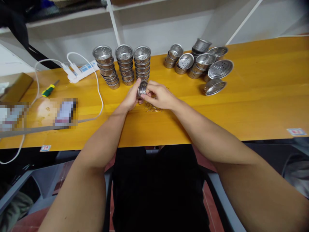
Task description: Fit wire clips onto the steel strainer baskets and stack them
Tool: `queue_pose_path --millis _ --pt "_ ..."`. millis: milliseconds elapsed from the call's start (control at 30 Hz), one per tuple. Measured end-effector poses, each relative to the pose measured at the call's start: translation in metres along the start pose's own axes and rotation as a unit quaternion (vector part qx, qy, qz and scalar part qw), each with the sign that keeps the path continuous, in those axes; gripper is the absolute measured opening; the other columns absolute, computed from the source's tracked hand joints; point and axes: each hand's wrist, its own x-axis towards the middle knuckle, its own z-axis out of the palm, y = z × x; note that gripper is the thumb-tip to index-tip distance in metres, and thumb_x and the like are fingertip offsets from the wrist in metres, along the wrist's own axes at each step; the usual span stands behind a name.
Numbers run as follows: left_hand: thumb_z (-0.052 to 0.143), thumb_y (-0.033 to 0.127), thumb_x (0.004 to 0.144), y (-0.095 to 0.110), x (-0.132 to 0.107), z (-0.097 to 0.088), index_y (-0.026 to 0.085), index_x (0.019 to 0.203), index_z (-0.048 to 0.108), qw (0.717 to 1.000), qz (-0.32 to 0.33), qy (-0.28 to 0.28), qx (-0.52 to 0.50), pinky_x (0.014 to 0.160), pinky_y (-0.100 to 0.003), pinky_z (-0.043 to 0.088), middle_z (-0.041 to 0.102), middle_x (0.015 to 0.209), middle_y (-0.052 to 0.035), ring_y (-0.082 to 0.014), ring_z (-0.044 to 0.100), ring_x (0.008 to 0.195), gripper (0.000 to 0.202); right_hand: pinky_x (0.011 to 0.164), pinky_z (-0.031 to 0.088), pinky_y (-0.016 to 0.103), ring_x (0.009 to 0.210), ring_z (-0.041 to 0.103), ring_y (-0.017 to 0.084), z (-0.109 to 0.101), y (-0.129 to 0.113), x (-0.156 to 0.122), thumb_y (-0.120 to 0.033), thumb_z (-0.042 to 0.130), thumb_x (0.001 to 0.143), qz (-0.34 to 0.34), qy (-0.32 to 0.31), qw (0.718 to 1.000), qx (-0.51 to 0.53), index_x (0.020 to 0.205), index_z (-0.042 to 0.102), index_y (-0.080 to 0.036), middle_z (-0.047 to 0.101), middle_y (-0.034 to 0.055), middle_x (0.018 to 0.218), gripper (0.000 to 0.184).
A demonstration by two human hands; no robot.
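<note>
Both my hands meet over the middle of the yellow table [253,106]. My left hand [132,98] is wrapped round a small perforated steel cup [142,89], tipped on its side. My right hand [161,95] pinches at the same cup from the right, fingers closed on its rim. Under my right hand lie a few thin wire rings [153,108] on the table. Just behind my hands stand three neat stacks of the same steel cups [124,64].
A loose heap of steel cups [201,64] lies at the back right. At the left are a white power strip [79,71] with its cable [98,93], a yellow-green screwdriver [49,90] and a cardboard box [14,86]. Shelving stands behind the table.
</note>
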Motion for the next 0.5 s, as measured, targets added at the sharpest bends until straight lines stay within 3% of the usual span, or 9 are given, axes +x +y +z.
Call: queue_pose_path --millis 133,300,500 --pt "0.053 0.110 0.116 -0.0030 0.0033 -0.0034 0.024 0.101 0.081 1.000 -0.023 0.010 -0.007 0.054 -0.034 0.047 0.050 0.068 -0.0008 -0.0180 0.057 0.057 0.091 0.085 0.056 0.044 0.088 0.056 0.025 0.0036 0.0020 0.0017 -0.102 0.059 0.125 -0.004 0.028 1.000 0.006 0.096 0.055 -0.028 0.063 0.0070 0.103 0.080" --pt "0.036 0.113 0.117 -0.0021 0.0023 -0.0030 0.025 0.079 0.064 0.999 -0.006 -0.030 0.021 0.054 -0.034 0.026 0.045 0.069 -0.0006 -0.0122 0.031 0.054 0.100 0.082 0.053 0.042 0.085 0.053 0.024 0.0065 0.0028 0.0023 -0.109 0.065 0.118 0.018 0.050 0.997 0.047 0.092 0.054 -0.028 0.059 0.0040 0.096 0.086" --pt "0.029 0.115 0.115 -0.0034 0.0061 -0.0025 0.026 0.078 0.060 0.999 -0.007 -0.039 0.036 0.057 -0.036 0.024 0.042 0.068 0.0001 -0.0131 0.027 0.055 0.101 0.081 0.052 0.042 0.085 0.053 0.024 0.0087 0.0009 0.0033 -0.113 0.072 0.111 0.031 0.064 0.996 0.055 0.090 0.056 -0.028 0.057 0.0035 0.094 0.089"
